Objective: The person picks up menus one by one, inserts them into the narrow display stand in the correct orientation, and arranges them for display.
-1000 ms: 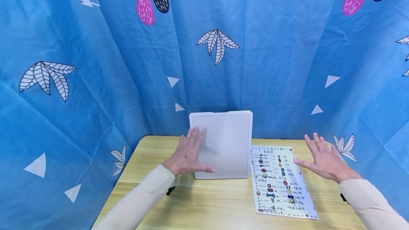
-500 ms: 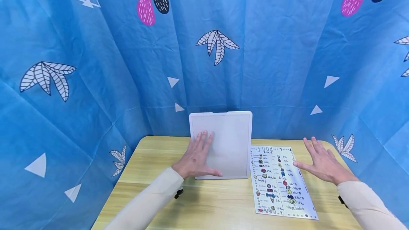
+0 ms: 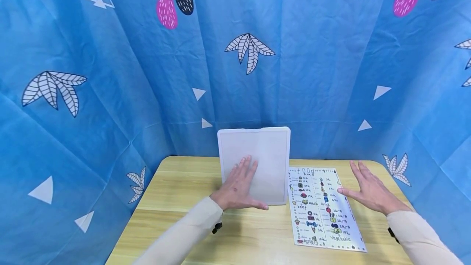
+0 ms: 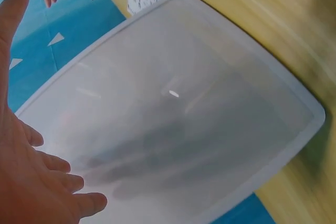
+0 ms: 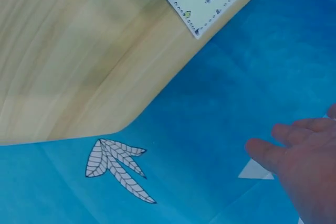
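Note:
A white, square-cornered board with a raised rim (image 3: 270, 154) stands upright at the back of the table in the head view. My left hand (image 3: 237, 187), fingers spread and thumb out to the right, is in front of its lower left part. In the left wrist view the blank face of the board (image 4: 210, 77) fills the middle, with a dark shadow of the hand on it. My right hand (image 3: 375, 189) hovers with spread fingers beside the right edge of a hand-drawn food menu sheet (image 3: 324, 212). Neither hand holds anything.
The light wooden table (image 3: 173, 199) has rounded back corners. A blue patterned curtain (image 3: 312, 72) hangs behind it and along both sides. The menu sheet lies flat just right of the board, with a fold line down its middle.
My left hand has moved right and slightly down across the front of the board. The right hand has shifted only slightly downward. Board and sheet stay in place.

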{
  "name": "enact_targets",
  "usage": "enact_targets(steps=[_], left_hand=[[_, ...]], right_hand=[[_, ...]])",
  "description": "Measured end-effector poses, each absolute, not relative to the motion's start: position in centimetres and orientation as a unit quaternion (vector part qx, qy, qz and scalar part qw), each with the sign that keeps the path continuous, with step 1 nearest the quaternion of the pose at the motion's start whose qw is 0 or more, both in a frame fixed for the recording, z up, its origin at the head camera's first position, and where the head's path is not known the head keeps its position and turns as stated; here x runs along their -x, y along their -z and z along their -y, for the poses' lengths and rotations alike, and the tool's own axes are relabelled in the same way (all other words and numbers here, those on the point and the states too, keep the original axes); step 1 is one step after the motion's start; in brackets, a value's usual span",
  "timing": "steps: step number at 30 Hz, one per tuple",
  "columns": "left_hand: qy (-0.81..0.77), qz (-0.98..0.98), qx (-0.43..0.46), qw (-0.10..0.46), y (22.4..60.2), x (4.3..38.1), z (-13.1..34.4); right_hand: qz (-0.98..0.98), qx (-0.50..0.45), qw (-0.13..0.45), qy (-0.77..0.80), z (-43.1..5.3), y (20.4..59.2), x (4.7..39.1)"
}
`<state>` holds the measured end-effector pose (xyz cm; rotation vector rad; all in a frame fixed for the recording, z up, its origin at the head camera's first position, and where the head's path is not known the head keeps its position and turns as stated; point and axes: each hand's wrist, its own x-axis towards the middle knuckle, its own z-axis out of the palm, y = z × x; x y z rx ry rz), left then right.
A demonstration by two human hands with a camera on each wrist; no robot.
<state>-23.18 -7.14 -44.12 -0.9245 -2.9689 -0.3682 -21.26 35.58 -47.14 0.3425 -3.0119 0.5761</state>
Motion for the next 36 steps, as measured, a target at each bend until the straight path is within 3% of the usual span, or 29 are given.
enact_targets(steps=[17, 36], left_hand=[[0.150, 0.938, 0.313, 0.007, 46.2, 22.8, 5.3], [0.257, 0.923, 0.282, -0.060, 49.2, 21.8, 3.7]], right_hand=[[0.972, -0.097, 0.010, -0.212, -35.9, 48.4, 21.2], [0.963, -0.077, -0.010, -0.260, -36.5, 50.2, 21.3]])
